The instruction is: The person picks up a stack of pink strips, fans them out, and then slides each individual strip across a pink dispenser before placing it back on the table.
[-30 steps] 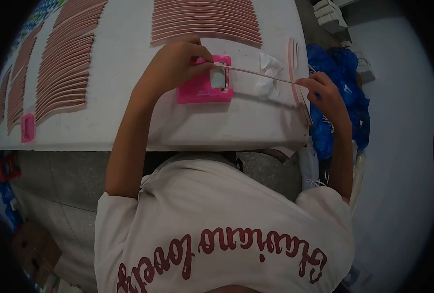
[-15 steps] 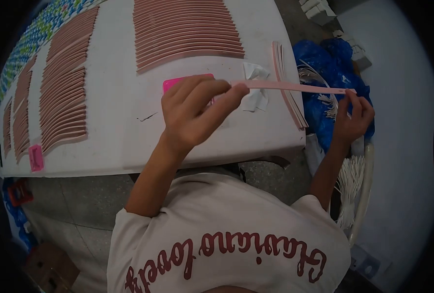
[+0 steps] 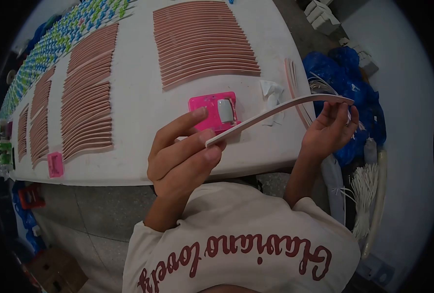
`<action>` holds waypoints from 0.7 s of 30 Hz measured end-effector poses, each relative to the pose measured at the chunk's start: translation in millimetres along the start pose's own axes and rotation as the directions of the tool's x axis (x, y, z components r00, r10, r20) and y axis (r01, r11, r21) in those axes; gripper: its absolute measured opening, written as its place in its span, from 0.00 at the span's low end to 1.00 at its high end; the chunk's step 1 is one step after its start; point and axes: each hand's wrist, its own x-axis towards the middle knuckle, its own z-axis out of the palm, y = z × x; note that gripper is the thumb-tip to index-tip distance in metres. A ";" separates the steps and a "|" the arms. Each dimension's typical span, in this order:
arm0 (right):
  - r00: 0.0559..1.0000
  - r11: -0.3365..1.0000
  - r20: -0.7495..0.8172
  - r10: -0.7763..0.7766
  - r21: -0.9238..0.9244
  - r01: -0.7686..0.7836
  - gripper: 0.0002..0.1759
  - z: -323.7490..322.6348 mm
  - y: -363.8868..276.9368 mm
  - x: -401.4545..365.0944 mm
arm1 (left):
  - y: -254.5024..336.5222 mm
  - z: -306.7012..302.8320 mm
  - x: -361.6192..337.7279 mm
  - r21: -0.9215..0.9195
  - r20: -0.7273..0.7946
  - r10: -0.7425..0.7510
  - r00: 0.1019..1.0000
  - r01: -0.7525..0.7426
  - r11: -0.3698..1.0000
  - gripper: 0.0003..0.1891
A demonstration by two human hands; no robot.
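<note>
A long pink strip spans between my two hands, bowed upward in the air above the table's front right part. My left hand pinches its near left end between thumb and fingers, with the index finger lifted. At the far right end, my right hand grips the strip with its fingertips. Behind my left hand lies a bright pink tray with a whitish roll or block in it. A crumpled white tissue rests beyond the strip, beside a small bundle of similar strips partly hidden by it.
Rows of pink strips cover the white table, with more rows at left. A small pink dish sits near the front edge. Blue bags and a bundle of white cords stand at right.
The strip went from nearly straight to bowed and tilted, its left end now lower and nearer me. Both hands have come down, and the view has shifted slightly.
</note>
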 end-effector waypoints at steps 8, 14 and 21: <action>0.962 0.947 0.053 0.267 0.169 -0.272 0.16 18.0 -5.6 -23.3 | -2.8 -12.8 -10.3 -0.406 -0.179 -0.364 0.914 0.268 0.874 0.12; 0.866 0.846 0.077 0.494 0.186 -0.499 0.08 15.4 2.0 -26.9 | -16.2 -24.4 -33.6 -0.572 -0.236 -0.730 0.641 0.516 0.638 0.04; 0.759 0.739 0.189 0.623 0.174 -0.651 0.08 16.4 19.2 -32.8 | -34.0 -43.5 -45.5 -0.678 -0.191 -0.860 0.473 0.570 0.465 0.05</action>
